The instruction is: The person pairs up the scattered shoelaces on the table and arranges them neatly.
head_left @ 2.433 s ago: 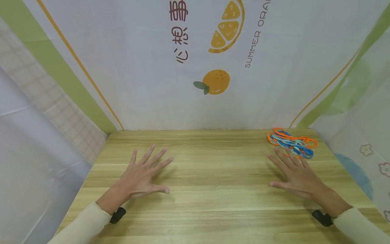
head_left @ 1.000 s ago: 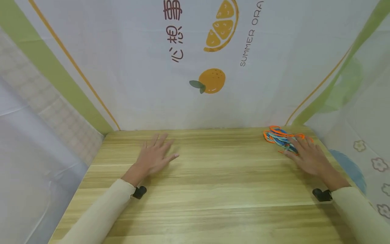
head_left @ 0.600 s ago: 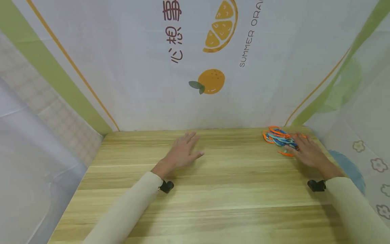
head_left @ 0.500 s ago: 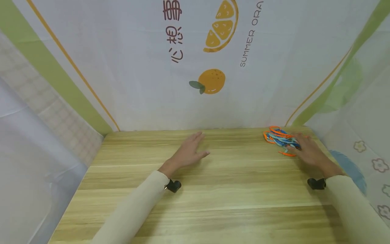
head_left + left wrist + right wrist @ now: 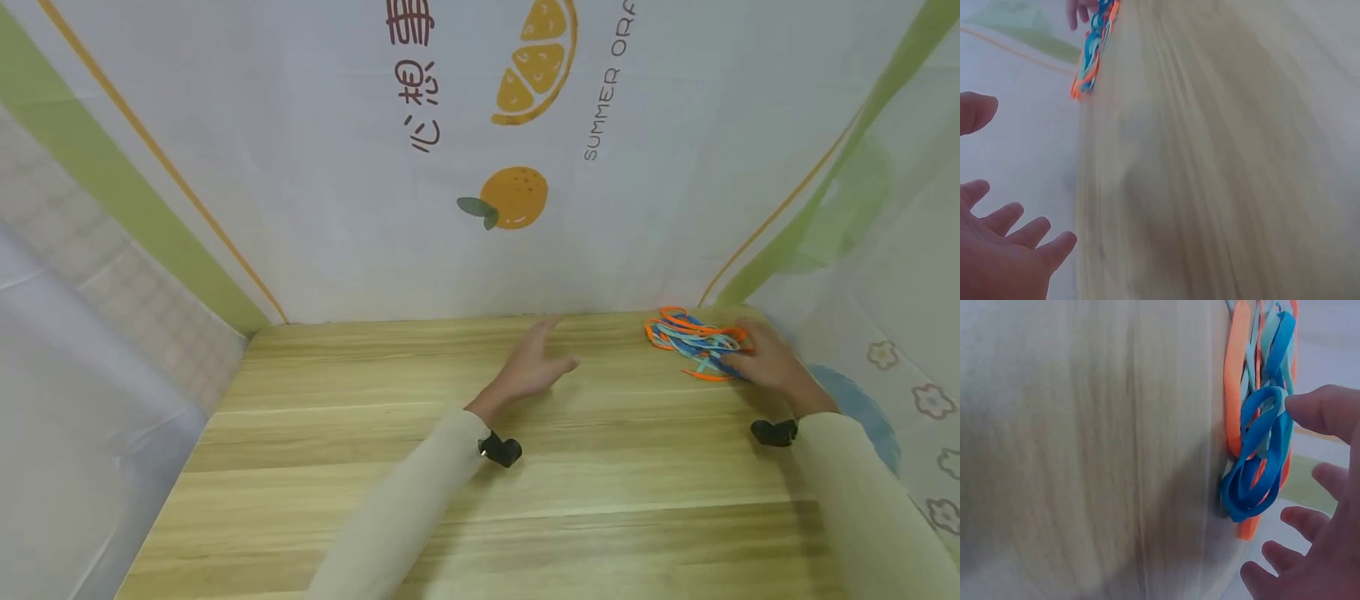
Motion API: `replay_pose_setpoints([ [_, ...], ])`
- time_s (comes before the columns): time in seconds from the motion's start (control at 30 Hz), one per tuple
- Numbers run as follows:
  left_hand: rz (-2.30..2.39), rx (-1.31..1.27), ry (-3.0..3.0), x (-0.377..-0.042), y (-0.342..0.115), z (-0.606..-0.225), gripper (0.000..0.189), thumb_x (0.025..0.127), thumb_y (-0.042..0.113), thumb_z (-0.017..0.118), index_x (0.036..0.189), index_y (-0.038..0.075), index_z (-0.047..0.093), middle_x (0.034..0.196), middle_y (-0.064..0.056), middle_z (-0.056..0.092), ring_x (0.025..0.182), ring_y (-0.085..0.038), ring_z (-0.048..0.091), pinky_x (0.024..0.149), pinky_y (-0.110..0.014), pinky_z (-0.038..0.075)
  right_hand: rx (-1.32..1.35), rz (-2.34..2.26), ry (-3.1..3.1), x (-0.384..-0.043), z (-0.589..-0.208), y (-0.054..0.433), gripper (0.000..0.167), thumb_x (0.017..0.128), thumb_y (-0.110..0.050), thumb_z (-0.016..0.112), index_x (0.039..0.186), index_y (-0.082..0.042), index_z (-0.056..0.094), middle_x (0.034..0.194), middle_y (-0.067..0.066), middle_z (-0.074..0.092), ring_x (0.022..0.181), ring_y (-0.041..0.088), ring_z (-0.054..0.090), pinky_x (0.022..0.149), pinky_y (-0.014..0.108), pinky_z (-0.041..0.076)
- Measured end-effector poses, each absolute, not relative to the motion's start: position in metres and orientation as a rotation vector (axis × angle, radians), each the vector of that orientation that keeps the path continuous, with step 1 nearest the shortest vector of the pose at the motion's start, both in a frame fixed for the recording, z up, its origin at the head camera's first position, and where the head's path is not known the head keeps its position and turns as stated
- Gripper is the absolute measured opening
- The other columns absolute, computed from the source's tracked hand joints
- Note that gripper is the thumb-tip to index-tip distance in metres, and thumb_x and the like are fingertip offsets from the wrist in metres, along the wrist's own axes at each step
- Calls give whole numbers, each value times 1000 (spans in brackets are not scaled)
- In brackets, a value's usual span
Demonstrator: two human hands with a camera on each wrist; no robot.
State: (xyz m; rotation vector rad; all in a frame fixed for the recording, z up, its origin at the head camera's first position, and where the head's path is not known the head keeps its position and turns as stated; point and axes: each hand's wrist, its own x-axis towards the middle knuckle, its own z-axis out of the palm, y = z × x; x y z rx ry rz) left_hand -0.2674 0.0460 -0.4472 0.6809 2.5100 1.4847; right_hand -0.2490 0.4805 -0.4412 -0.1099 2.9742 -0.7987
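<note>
A tangled bundle of flat shoelaces [image 5: 686,335] in orange, blue and pale mint lies at the table's far right corner. My right hand [image 5: 774,364] is at the bundle's right side. In the right wrist view its thumb [image 5: 1325,411] meets or nearly meets a blue loop [image 5: 1260,456], while the other fingers stay spread apart from it. My left hand [image 5: 527,367] hovers over the table's far middle, left of the bundle. Nothing is in it; the left wrist view shows its fingers [image 5: 1027,234] and thumb spread apart.
The wood-grain table [image 5: 360,467] backs onto a white cloth [image 5: 337,208] printed with oranges and lettering. More cloth hangs at the left and right sides. A black wrist camera [image 5: 501,450] sits on my left wrist, another [image 5: 774,432] on my right.
From its spread place at the left, my left hand has moved right along the table. My right hand has gone forward to the shoelaces and shifted to their right side, its fingers drawn closer together.
</note>
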Motion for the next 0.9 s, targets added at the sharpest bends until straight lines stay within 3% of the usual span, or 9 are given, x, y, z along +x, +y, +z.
replay_pose_setpoints([
  [0.23,1081,792,2652,-275,79,-459,76,106,34,67,171,9,37,176,-6,37,163,-24,32,129,-44,30,-257,-747,2956,-259,-449,476,66,107,-10,54,160,21,27,155,54,30,139,73,35,110,81,33],
  [0.47,847,876,2689,-265,89,-454,75,109,34,65,173,13,34,179,-9,30,165,-25,28,130,-42,28,-257,-750,2906,-259,-452,466,69,105,-9,54,163,17,27,160,51,25,146,72,25,112,82,28],
  [0.73,766,931,2737,-262,87,-458,75,107,31,66,172,9,35,177,-13,32,163,-28,31,130,-42,28,-360,-764,2858,-258,-452,448,73,95,-3,62,160,16,35,160,52,26,145,71,29,111,81,30],
  [0.9,779,927,2727,-265,87,-462,76,107,31,66,173,11,34,178,-12,31,164,-28,30,131,-40,26,-469,-766,2856,-252,-457,435,69,98,-4,61,162,11,39,163,51,23,149,72,24,112,83,29],
])
